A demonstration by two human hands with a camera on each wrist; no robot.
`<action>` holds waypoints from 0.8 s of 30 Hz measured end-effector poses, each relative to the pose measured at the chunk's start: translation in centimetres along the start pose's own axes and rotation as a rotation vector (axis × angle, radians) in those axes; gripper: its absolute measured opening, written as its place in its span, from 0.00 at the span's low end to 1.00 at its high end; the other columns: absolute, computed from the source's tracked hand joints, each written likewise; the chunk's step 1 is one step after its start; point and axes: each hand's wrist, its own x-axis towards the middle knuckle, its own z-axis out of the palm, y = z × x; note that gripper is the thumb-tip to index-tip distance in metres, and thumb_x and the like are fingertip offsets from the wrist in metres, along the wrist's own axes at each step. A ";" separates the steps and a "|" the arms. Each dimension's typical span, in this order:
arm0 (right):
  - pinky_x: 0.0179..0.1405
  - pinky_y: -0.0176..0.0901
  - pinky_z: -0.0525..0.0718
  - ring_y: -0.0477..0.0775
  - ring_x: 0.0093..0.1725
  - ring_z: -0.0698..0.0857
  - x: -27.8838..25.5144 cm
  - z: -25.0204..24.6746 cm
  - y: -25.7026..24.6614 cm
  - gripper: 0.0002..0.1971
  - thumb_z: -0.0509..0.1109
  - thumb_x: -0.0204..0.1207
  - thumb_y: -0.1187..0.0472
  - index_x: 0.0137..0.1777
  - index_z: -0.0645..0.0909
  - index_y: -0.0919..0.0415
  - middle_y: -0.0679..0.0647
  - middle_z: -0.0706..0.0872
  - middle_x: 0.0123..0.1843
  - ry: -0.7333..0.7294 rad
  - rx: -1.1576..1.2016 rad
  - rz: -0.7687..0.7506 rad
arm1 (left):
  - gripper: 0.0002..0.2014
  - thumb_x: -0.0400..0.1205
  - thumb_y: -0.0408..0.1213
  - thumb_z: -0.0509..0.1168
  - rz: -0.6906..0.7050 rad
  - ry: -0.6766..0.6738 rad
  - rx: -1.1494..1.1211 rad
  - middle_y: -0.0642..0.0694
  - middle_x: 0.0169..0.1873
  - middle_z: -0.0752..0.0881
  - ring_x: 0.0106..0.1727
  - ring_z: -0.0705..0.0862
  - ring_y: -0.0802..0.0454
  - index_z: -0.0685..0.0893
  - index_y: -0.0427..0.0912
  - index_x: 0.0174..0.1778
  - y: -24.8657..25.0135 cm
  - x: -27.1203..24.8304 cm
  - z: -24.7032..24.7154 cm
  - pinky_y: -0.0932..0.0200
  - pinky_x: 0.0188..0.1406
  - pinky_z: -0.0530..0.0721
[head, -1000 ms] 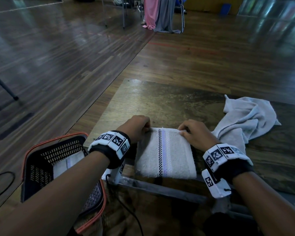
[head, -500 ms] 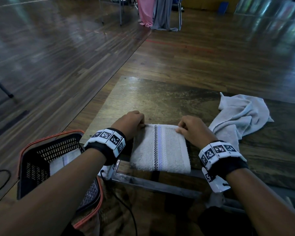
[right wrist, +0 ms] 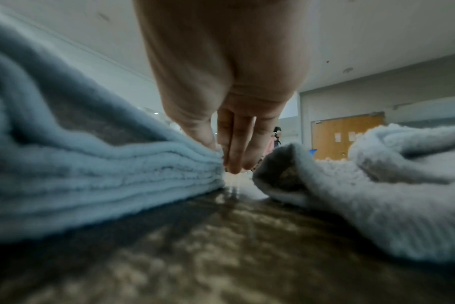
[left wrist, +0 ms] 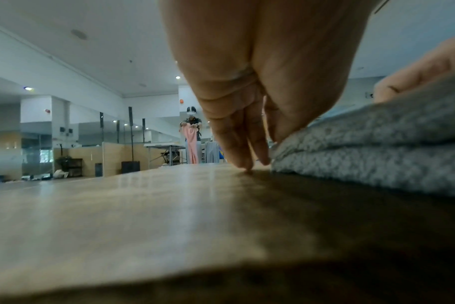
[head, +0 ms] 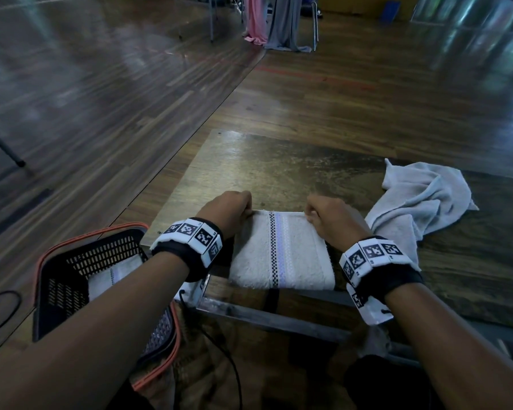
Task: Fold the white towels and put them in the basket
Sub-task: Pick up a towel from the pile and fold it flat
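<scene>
A folded white towel (head: 282,253) with a checkered stripe lies at the near edge of the wooden table (head: 279,167). My left hand (head: 245,210) grips its far left corner and my right hand (head: 310,213) pinches its far right corner. In the left wrist view my left hand (left wrist: 249,156) has fingertips on the table beside the towel layers (left wrist: 377,148). My right hand (right wrist: 231,160) is seen in its wrist view at the stacked edge (right wrist: 104,164). A black basket (head: 71,261) with an orange rim stands low on the left, with a folded towel (head: 113,276) inside.
A crumpled white towel (head: 421,199) lies on the table just right of my right hand, close beside it in the right wrist view (right wrist: 377,174). A metal table rail (head: 279,318) runs along the near edge. Wooden floor stretches beyond, with hanging cloths (head: 267,22) far off.
Both hands stay at the towel's far corners. The right hand's fingers have curled tighter on its corner, and the view has tilted slightly.
</scene>
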 end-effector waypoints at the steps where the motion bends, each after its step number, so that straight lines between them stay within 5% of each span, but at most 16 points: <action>1: 0.39 0.44 0.74 0.56 0.47 0.80 -0.2 0.1 -0.1 0.04 0.63 0.79 0.62 0.47 0.78 0.53 0.52 0.82 0.49 0.008 -0.074 -0.030 | 0.04 0.82 0.37 0.59 0.006 0.021 0.062 0.42 0.50 0.82 0.47 0.79 0.45 0.76 0.42 0.50 0.3 -0.2 -0.1 0.53 0.43 0.79; 6: 0.57 0.51 0.69 0.59 0.64 0.71 -2.1 0.9 -2.0 0.13 0.59 0.77 0.65 0.58 0.81 0.61 0.56 0.75 0.64 0.035 -0.460 -0.119 | 0.11 0.79 0.32 0.58 0.202 0.157 0.203 0.44 0.54 0.82 0.54 0.80 0.44 0.79 0.43 0.55 3.3 -2.3 -0.6 0.52 0.53 0.75; 9: 0.64 0.55 0.69 0.57 0.71 0.68 -3.4 1.8 -2.8 0.18 0.55 0.83 0.54 0.65 0.77 0.61 0.55 0.73 0.71 -0.032 -0.264 -0.032 | 0.13 0.83 0.39 0.54 0.118 0.052 0.205 0.42 0.58 0.82 0.57 0.81 0.41 0.78 0.40 0.60 5.7 -3.7 0.8 0.52 0.48 0.73; 13: 0.79 0.56 0.60 0.52 0.83 0.52 -4.5 3.1 -2.4 0.28 0.49 0.84 0.45 0.80 0.59 0.57 0.52 0.57 0.84 -0.098 0.013 0.131 | 0.27 0.87 0.49 0.42 0.001 -0.058 0.187 0.41 0.80 0.61 0.81 0.60 0.46 0.59 0.39 0.79 5.9 -4.7 3.3 0.44 0.75 0.61; 16: 0.81 0.57 0.44 0.49 0.84 0.40 -4.6 4.3 -2.0 0.32 0.44 0.83 0.40 0.83 0.47 0.53 0.49 0.40 0.86 -0.175 0.022 0.165 | 0.30 0.86 0.52 0.39 -0.020 -0.075 0.110 0.47 0.84 0.45 0.84 0.42 0.51 0.46 0.43 0.83 5.0 -4.9 4.6 0.39 0.80 0.46; 19: 0.79 0.61 0.33 0.49 0.82 0.31 -4.2 4.4 -1.2 0.36 0.39 0.78 0.33 0.83 0.39 0.48 0.48 0.31 0.84 -0.220 -0.073 0.164 | 0.32 0.84 0.57 0.38 0.016 -0.056 0.110 0.48 0.84 0.43 0.83 0.39 0.50 0.43 0.45 0.82 4.0 -4.6 5.0 0.37 0.80 0.39; 22: 0.76 0.64 0.30 0.52 0.81 0.28 -4.3 3.4 0.0 0.38 0.38 0.77 0.30 0.82 0.37 0.46 0.51 0.29 0.83 -0.193 -0.204 0.180 | 0.34 0.83 0.61 0.36 -0.020 -0.048 0.126 0.47 0.83 0.42 0.83 0.38 0.49 0.43 0.47 0.82 2.5 -4.4 4.5 0.36 0.79 0.37; 24: 0.77 0.64 0.37 0.55 0.83 0.35 -4.7 2.4 0.4 0.37 0.43 0.78 0.32 0.83 0.44 0.49 0.55 0.36 0.85 -0.088 -0.252 0.224 | 0.34 0.83 0.60 0.36 -0.052 -0.066 0.148 0.45 0.83 0.42 0.83 0.39 0.49 0.44 0.45 0.82 1.5 -4.6 4.0 0.36 0.78 0.37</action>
